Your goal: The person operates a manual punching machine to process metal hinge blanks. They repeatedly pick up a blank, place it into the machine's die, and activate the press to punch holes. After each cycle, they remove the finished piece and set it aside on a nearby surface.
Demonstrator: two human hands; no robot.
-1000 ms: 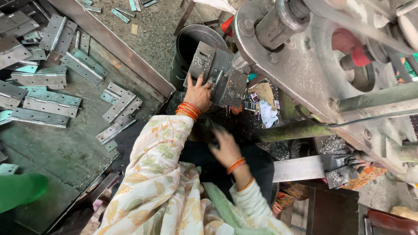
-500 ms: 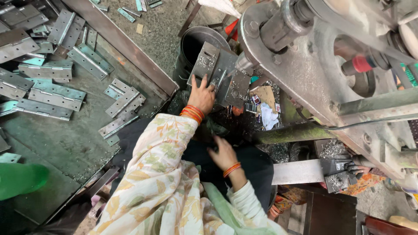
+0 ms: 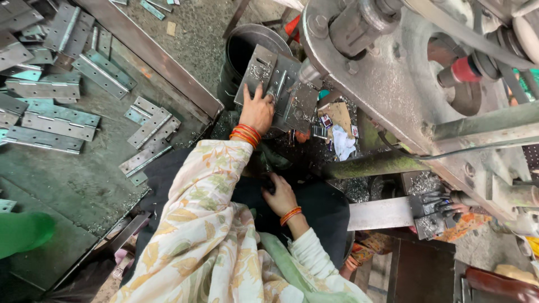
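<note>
My left hand (image 3: 257, 109), with orange bangles at the wrist, reaches forward and grips a grey metal hinge plate (image 3: 255, 70) that lies on the bed of a big grey press machine (image 3: 393, 84). More punched plates (image 3: 300, 104) lie just right of it, under the machine's tool. My right hand (image 3: 279, 193), also with bangles, is low over my dark lap with its fingers curled downward. What is under them is hidden in the dark cloth. My floral sleeve (image 3: 196, 224) fills the lower middle.
Several grey hinge plates (image 3: 50, 120) are piled on a green-grey tray (image 3: 67, 191) at the left, with a raised metal edge (image 3: 163, 64). A dark round bucket (image 3: 241, 47) stands behind the press bed. A flat steel bar (image 3: 379, 213) sticks out at the right.
Both hands stay almost where they were. The left hand keeps its hold on the plate at the press, and the right hand has shifted slightly in my lap.
</note>
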